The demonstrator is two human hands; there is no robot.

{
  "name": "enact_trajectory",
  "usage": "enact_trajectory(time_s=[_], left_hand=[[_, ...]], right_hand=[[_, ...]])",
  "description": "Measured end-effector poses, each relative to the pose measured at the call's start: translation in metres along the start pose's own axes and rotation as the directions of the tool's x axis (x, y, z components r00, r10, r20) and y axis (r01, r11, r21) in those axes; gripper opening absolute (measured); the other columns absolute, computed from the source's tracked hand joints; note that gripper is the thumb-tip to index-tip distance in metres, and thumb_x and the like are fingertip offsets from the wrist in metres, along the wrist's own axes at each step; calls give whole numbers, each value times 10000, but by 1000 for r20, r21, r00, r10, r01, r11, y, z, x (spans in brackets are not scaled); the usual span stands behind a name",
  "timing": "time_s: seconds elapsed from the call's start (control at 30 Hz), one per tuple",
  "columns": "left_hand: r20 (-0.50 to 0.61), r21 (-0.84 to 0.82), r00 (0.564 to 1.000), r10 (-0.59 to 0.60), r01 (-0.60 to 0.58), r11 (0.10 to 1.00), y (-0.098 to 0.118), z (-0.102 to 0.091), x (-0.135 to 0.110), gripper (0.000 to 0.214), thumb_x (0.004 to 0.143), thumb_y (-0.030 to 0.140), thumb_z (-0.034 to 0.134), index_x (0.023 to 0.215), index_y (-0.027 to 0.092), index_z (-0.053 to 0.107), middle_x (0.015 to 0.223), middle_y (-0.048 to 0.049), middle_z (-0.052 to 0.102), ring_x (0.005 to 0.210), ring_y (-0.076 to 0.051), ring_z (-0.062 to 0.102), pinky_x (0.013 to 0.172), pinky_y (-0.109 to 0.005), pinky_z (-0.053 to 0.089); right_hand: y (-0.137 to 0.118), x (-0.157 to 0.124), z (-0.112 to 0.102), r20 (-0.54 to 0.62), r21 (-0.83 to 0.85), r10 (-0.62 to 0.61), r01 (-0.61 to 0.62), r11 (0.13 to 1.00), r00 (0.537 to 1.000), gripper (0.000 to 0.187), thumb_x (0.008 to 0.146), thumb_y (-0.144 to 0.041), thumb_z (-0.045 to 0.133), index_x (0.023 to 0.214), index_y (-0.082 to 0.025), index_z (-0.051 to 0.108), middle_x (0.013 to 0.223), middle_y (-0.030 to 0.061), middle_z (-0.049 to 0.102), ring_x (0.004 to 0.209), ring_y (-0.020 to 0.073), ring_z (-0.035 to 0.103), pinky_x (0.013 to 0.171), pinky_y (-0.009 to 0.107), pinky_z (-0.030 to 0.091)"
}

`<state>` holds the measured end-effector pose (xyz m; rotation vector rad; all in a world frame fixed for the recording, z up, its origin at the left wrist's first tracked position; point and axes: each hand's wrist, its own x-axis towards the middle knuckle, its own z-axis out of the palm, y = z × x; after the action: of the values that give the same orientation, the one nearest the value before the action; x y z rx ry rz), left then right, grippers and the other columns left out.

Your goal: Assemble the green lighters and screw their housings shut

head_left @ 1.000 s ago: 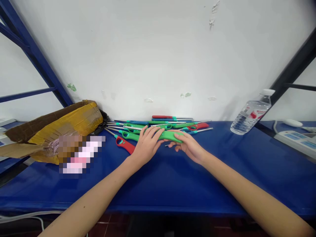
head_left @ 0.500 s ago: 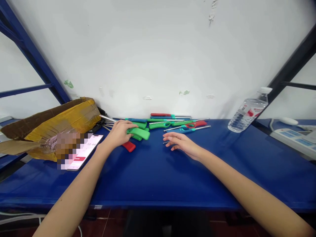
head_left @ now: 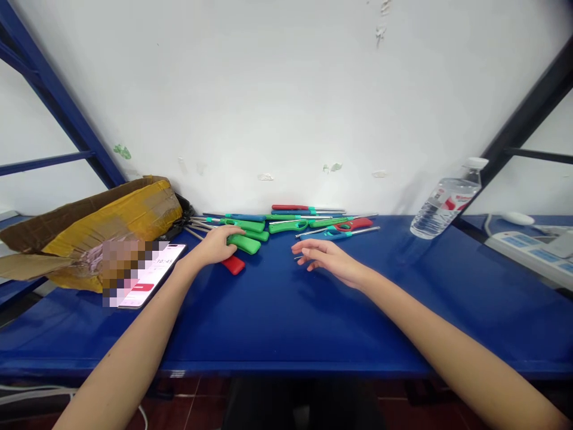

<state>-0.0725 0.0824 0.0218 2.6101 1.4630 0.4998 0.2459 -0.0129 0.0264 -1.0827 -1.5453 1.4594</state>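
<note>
My left hand (head_left: pixel 217 245) grips a green long-nosed gas lighter (head_left: pixel 244 243) by its handle, low over the table at the left. Other green-handled lighters (head_left: pixel 257 235) lie just behind it, and a red-handled lighter (head_left: pixel 233 264) rests under my fingers' near side. My right hand (head_left: pixel 323 257) hovers at mid-table with its fingers loosely curled. A thin metal tip (head_left: pixel 298 258) pokes out from between those fingers; the rest of it is hidden. Behind that hand lie a blue lighter (head_left: pixel 329 236) and a red lighter (head_left: pixel 358 224).
More lighters (head_left: pixel 289 226) lie along the wall. At the left, a taped cardboard box (head_left: pixel 111 221) stands beside a phone (head_left: pixel 147 278). To the right are a tilted water bottle (head_left: pixel 445 206) and a power strip (head_left: pixel 532 254). The blue table (head_left: pixel 286 322) ends near me.
My left hand has brought the green lighter down and slightly left, beside the other green ones. My right hand has barely moved.
</note>
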Motion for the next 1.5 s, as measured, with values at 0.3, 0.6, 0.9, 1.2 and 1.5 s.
enact_trajectory(time_s=[0.3, 0.6, 0.9, 1.2, 1.5], left_hand=[[-180, 43, 972, 149, -144, 989, 67, 20, -12, 395, 972, 383, 429, 1233, 162, 628, 1328, -149, 577, 1283, -299, 509, 1115, -510, 397], [0, -50, 915, 403, -402, 914, 109, 57, -25, 456, 980, 477, 487, 1299, 171, 600, 1416, -153, 528, 1384, -287, 433, 1155, -461, 385], [-4, -48, 965, 262, -262, 964, 92, 57, -17, 504, 1001, 492, 412, 1314, 134, 581, 1430, -179, 500, 1374, -299, 435, 1149, -472, 387], [-17, -88, 977, 211, -211, 973, 82, 56, -12, 492, 995, 493, 415, 1302, 147, 582, 1357, -166, 543, 1302, -282, 499, 1122, -452, 420], [-8, -80, 977, 213, -213, 974, 82, 56, -12, 500, 991, 506, 415, 1305, 155, 584, 1390, -169, 530, 1325, -291, 490, 1121, -470, 421]], right_hand=[[21, 20, -72, -299, -763, -506, 116, 636, 809, 209, 882, -280, 542, 956, -173, 706, 975, 101, 738, 927, 259, 663, 865, 415, 498], [23, 16, -62, 95, -875, -398, 267, 405, 913, 201, 829, -195, 593, 989, -185, 713, 962, 84, 714, 905, 231, 630, 812, 358, 494], [24, 14, -57, 146, -887, -338, 275, 372, 930, 220, 891, -142, 527, 938, -193, 736, 954, 94, 711, 934, 250, 611, 862, 390, 471], [23, 14, -55, 136, -912, -327, 248, 327, 935, 218, 891, -123, 513, 944, -187, 714, 949, 94, 706, 939, 247, 608, 855, 379, 470], [16, 8, -96, -130, -978, -148, -102, 181, 980, 177, 789, -115, 586, 839, -205, 731, 860, 76, 736, 834, 237, 662, 712, 299, 454]])
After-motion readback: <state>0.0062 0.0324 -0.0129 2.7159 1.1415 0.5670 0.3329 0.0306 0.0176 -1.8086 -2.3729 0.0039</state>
